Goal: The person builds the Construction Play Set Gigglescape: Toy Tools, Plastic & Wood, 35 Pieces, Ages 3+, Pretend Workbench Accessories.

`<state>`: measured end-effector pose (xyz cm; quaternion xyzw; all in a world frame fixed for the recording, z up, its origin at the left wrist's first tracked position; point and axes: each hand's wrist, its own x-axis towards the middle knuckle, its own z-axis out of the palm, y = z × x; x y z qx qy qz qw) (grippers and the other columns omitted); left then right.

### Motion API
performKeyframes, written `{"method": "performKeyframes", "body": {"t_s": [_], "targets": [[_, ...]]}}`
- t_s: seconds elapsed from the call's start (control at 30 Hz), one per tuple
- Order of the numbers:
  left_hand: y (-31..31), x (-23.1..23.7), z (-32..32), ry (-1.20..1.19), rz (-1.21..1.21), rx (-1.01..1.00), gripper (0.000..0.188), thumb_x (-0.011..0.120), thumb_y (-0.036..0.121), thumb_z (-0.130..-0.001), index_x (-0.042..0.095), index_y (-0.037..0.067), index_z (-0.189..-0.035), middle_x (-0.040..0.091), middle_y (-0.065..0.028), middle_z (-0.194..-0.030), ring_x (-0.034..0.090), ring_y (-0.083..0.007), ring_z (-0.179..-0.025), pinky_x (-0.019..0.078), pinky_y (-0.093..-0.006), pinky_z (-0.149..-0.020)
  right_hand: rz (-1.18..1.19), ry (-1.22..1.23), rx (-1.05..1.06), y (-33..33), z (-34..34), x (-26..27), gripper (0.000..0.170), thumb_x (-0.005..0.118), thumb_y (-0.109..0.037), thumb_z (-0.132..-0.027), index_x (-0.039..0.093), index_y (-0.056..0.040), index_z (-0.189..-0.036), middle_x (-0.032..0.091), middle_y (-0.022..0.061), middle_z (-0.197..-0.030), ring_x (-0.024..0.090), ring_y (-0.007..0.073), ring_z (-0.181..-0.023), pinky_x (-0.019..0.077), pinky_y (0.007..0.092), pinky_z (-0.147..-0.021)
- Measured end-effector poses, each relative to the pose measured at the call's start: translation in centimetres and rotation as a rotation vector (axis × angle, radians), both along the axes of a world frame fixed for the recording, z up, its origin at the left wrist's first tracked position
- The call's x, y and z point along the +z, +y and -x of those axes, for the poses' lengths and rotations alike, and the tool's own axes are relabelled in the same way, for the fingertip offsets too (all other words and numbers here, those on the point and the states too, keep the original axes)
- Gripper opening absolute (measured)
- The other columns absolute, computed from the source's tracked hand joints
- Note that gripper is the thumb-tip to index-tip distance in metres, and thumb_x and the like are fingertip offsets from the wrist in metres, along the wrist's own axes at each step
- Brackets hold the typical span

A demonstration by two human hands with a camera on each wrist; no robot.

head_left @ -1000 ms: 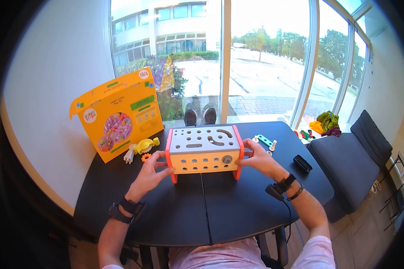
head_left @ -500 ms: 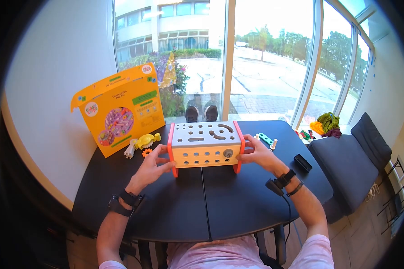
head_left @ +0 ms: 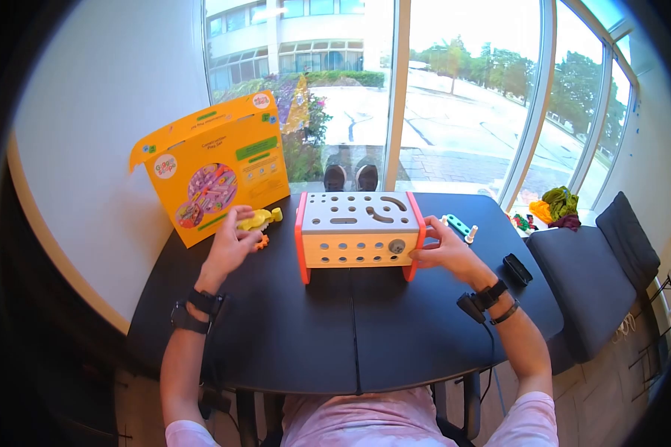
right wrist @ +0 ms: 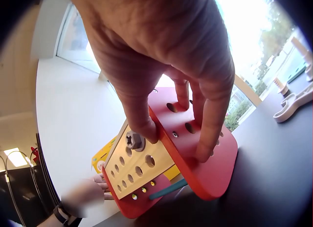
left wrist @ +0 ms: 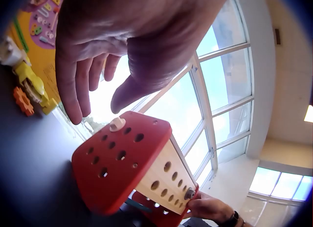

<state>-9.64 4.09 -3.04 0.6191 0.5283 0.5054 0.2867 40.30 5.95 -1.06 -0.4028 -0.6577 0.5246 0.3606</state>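
Observation:
A toy workbench [head_left: 358, 247] with a grey holed top, pale wooden front and red end panels stands upright on the black table. My right hand [head_left: 449, 252] holds its right end, thumb at the front edge and fingers spread over the red panel [right wrist: 222, 163]. A grey bolt head [right wrist: 134, 140] sits in the front near that thumb. My left hand [head_left: 230, 244] is off the workbench, fingers loosely bent and holding nothing, close by the yellow toy pieces [head_left: 259, 219]. In the left wrist view a white knob [left wrist: 117, 124] sticks out of the left red panel.
An orange toy box [head_left: 216, 167] stands at the back left, with an orange gear [head_left: 262, 243] in front. To the right lie a green holed strip [head_left: 456, 223], a pale screw [head_left: 471, 234] and a black case [head_left: 517, 270]. Windows rise behind the table; a dark chair [head_left: 581, 276] stands right.
My left hand has let go of the workbench's left end and moved left and up toward the yellow pieces. My right hand keeps its hold. The head view has shifted slightly.

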Motion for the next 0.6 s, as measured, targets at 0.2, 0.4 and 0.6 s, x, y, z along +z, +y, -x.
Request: {"method": "performKeyframes", "body": {"t_s": [0.2,0.4,0.6], "targets": [[2.3,-2.1,5.9,0.291,-0.020,0.214,0.050,0.079,0.010,-0.100,0.057,0.001,-0.144,0.072,-0.0171,-0.137,0.077,-0.0186,-0.094,0.0633,-0.0322,-0.077,0.000,-0.010,-0.024,-0.1,0.2,0.1,0.060,0.085,-0.008,-0.094,0.053,-0.0050,-0.144,0.065,0.0167,-0.139,0.073,0.0260,-0.119,0.0695,0.0397,-0.089],[2.7,-3.0,5.7,0.288,0.084,0.112,0.053,0.081,0.014,-0.097,0.062,-0.001,-0.144,0.074,-0.0161,-0.132,0.075,-0.0212,-0.089,0.0630,-0.0349,-0.083,0.007,-0.036,-0.027,-0.1,0.2,0.2,0.062,0.086,-0.009,-0.094,0.052,-0.0057,-0.145,0.066,0.0158,-0.139,0.073,0.0254,-0.119,0.0689,0.0383,-0.087],[3.9,-4.3,4.6,0.638,0.056,0.121,0.048,0.082,0.021,-0.095,0.071,0.004,-0.139,0.076,-0.0150,-0.124,0.075,-0.0227,-0.089,0.0625,-0.0360,-0.085,-0.002,-0.058,-0.048,-0.4,0.3,0.5,0.062,0.086,-0.011,-0.094,0.052,-0.0062,-0.145,0.065,0.0156,-0.139,0.072,0.0256,-0.121,0.0688,0.0376,-0.087]]}}
